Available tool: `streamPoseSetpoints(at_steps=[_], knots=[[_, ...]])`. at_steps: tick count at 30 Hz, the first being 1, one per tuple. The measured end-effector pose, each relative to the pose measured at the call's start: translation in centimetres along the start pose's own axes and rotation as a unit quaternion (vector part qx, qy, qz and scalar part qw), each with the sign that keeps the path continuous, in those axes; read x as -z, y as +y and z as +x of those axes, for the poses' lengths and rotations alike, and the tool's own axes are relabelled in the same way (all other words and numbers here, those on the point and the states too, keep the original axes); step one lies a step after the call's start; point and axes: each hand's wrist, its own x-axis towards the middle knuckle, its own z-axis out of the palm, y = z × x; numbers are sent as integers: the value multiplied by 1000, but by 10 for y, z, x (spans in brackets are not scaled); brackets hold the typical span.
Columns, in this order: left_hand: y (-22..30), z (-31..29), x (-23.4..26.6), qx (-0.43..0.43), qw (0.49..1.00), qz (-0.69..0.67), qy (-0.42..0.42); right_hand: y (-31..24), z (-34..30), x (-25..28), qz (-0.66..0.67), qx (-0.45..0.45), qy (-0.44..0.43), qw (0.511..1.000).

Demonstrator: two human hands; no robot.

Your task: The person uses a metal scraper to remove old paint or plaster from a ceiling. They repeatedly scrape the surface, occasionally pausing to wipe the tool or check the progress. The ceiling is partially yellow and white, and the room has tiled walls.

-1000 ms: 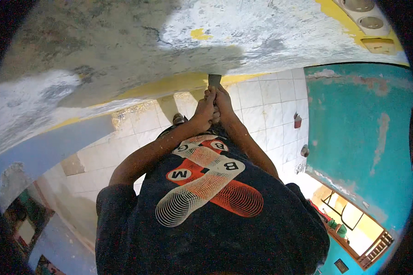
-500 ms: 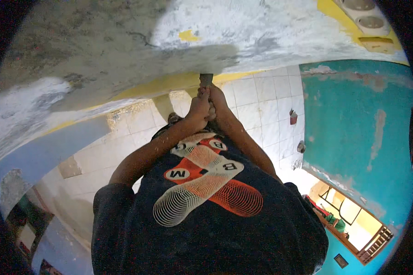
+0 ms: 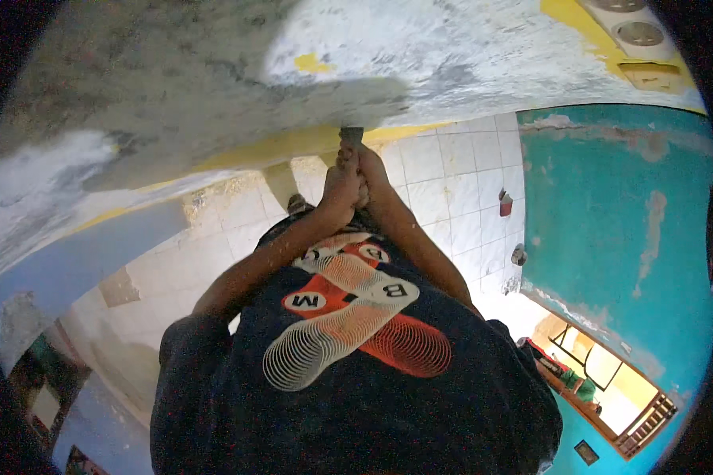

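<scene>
Both of my hands are closed together round the handle of a scraper with a flat grey blade. My left hand wraps it from the left and sits a little lower. My right hand grips from the right, its fingers close against the left ones. The handle is mostly hidden by my fingers. At the lower part of the wall, the blade's end meets the yellow strip and patchy grey and white surface; I cannot tell whether it touches.
Round sockets on a panel sit at the wall's upper right. A worn turquoise wall stands to the right, above an opening with a wooden frame. White floor tiles carry a small red container and a grey lump.
My hands and the scraper have shifted very slightly left along the wall, and the blade tilts a little differently. Both hands keep their grip.
</scene>
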Motion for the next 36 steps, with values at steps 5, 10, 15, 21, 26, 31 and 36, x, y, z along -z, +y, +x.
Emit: streamPoseSetpoints(at_steps=[5, 10, 15, 21, 26, 31, 36], knots=[[-3, 22, 11, 34, 999, 21, 13, 14, 26, 25, -36, -31, 3, 999], [-1, -3, 3, 11, 999, 34, 0, 15, 18, 16, 19, -30, 18, 999], [-5, 11, 5, 15, 1000, 15, 7, 2, 15, 11, 97, -74, -62, 991], [-13, 21, 14, 43, 999, -10, -15, 12, 33, 28, 29, -62, -20, 997], [-14, 47, 13, 42, 995, 58, 75, 9, 25, 25, 6, -70, -23, 997], [-14, 37, 17, 38, 999, 1, -36, 5, 16, 23, 22, -70, -23, 997], [-9, 46, 20, 41, 998, 26, -47, 6, 29, 37, -66, -42, -27, 997]])
